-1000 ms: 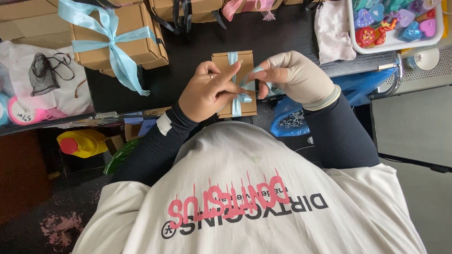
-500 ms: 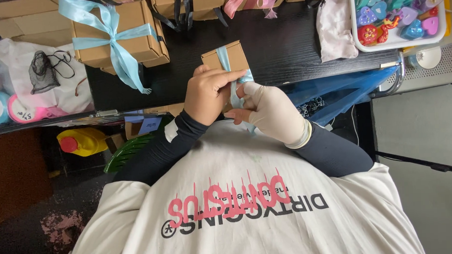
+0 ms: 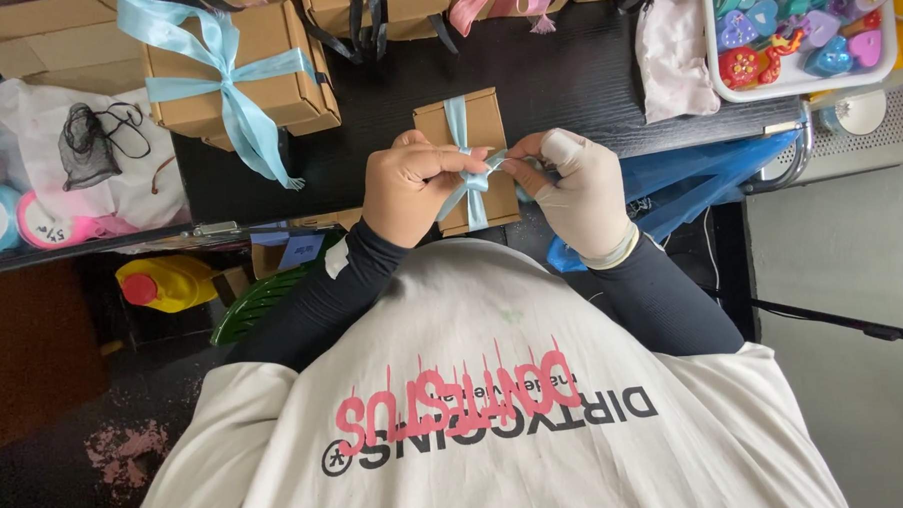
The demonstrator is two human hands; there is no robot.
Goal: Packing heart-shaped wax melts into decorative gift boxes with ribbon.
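While both hands are working at the edge of the black table, the left hand is pinching one end of the thin light-blue satin ribbon and the right hand, in a pale glove, is pinching the other end. This ribbon is crossing the small brown cardboard box lying between them. I judge the ribbon soft and slippery, so fingertips near the knot are holding best; the box seems light and easily dented.

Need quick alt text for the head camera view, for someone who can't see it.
Two hands, the left hand and the gloved right hand, pinch a light blue satin ribbon across a small brown cardboard box on a black table. A larger ribboned cardboard box sits further left.
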